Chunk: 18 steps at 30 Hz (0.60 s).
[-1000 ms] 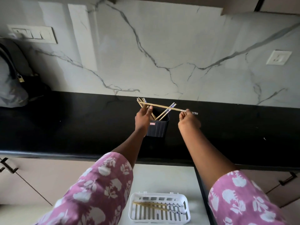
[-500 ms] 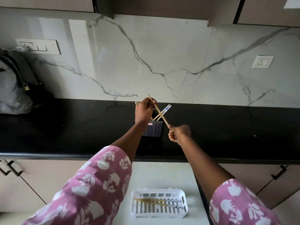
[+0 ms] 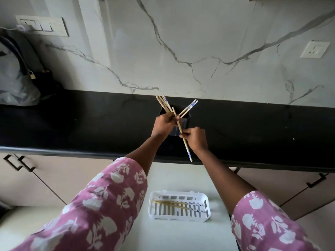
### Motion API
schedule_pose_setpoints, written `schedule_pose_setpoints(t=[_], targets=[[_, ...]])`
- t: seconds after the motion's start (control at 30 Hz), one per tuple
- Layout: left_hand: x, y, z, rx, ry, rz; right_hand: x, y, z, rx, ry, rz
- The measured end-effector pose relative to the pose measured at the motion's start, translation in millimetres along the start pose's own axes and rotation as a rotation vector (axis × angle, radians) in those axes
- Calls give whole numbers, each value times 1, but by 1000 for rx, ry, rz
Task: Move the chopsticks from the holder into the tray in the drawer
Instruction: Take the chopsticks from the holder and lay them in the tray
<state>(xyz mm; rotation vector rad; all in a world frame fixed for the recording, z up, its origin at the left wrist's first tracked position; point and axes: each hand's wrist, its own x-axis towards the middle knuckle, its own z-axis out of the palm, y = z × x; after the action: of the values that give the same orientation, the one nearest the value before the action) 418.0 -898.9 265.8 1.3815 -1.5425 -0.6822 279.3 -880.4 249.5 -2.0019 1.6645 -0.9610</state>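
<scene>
A dark chopstick holder (image 3: pixel 185 123) stands on the black counter, with several wooden chopsticks (image 3: pixel 164 104) fanning out of it. My left hand (image 3: pixel 163 125) is closed around the holder's left side and the chopstick bundle. My right hand (image 3: pixel 196 140) grips one chopstick (image 3: pixel 186 150) near its middle; its patterned end points down toward the counter edge, its bare tip up by my left hand. Below, a white slotted tray (image 3: pixel 206 200) sits in the open drawer with a few chopsticks (image 3: pixel 174 203) lying across it.
The black counter (image 3: pixel 90 124) runs along a marble wall. A grey bag (image 3: pixel 16 77) with a padlock sits at far left. Cabinet fronts with black handles (image 3: pixel 20 163) flank the open drawer (image 3: pixel 181 234). A switch plate (image 3: pixel 43 26) and a socket (image 3: pixel 314 49) are on the wall.
My right hand has drawn the single chopstick out and down toward me, tilting it nearly upright with the patterned end lowest. My left hand stays at the holder. The view tilted down.
</scene>
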Motion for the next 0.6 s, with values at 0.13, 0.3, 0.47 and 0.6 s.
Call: schedule_pose_setpoints(t=[0.13, 0.3, 0.47, 0.6], targets=[[-14, -43, -8, -31, -23, -91, -11, 23, 25, 32, -110, 112], [-22, -107, -12, 303, -108, -361, -43, 53, 62, -64, -404, 133], [-35, -150, -12, 576, -231, -457, -83, 77, 97, -185, -687, 118], [-41, -166, -10, 618, -290, -535, -110, 93, 113, -290, -855, 108]])
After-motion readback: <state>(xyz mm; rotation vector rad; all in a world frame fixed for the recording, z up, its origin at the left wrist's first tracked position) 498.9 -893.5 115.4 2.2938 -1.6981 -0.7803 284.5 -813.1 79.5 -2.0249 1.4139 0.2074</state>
